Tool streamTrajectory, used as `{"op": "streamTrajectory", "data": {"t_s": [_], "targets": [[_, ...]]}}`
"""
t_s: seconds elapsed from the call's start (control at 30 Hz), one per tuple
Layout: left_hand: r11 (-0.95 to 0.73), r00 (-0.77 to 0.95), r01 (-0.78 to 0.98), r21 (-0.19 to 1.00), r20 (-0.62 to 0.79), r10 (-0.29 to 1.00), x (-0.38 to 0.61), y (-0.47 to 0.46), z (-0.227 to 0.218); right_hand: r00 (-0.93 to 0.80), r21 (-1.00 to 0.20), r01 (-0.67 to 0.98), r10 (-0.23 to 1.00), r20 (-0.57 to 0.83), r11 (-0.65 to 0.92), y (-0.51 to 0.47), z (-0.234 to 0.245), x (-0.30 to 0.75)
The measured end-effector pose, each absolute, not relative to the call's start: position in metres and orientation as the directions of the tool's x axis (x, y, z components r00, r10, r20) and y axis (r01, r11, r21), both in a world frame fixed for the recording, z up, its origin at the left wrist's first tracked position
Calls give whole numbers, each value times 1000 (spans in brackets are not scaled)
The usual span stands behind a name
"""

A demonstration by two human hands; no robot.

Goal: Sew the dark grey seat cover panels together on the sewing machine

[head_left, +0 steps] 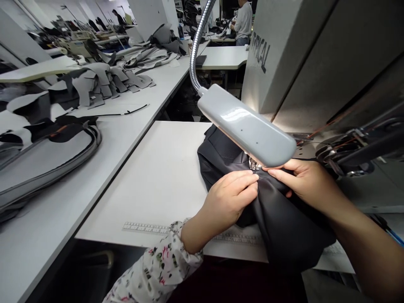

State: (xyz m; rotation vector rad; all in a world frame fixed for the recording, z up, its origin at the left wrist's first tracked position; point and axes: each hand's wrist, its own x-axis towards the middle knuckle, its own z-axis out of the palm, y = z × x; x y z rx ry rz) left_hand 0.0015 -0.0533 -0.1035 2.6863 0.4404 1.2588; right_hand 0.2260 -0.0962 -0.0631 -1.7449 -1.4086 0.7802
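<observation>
A dark, smooth leather-like cover piece (284,223) lies bunched under the sewing machine (280,50) and drapes over the table's front edge. My left hand (229,195) is closed on a fold of it, fingertips just in front of the metal presser foot (254,165). To the right of the foot, my right hand (307,183) pinches the cover's edge between thumb and fingers. An orange strip or thread shows at that edge; which one I cannot tell. A grey lamp head (246,126) hides part of the needle area.
A flexible metal lamp neck (196,50) rises behind the lamp. Measuring tape markings (145,227) run along the white table's front (151,176). On the left table are a piped panel (57,158) and heaped grey cut pieces (104,80). A person (243,21) stands at the back.
</observation>
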Motion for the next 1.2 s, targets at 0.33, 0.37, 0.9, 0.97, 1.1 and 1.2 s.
{"op": "streamTrajectory", "data": {"t_s": [0.33,0.37,0.9,0.97,1.1,1.2], "targets": [[-912,605,-57,407,741,293,-4,-28,-109,234,-784,619,965,115,-57,-101,-75,225],[-907,606,-79,414,742,286,-4,-26,-109,224,-766,642,961,163,-20,-102,-76,224],[-918,619,-33,396,729,292,-2,-19,-109,-51,-389,849,788,613,358,-92,-97,232],[-928,647,16,372,704,293,-5,-27,-100,-98,-322,860,748,656,395,-88,-98,232],[-915,668,69,397,663,338,4,-53,-73,-158,-210,892,710,687,401,-100,-97,219],[-924,730,192,332,581,361,30,-73,-59,-209,-156,907,740,639,391,-135,-103,207]]}}
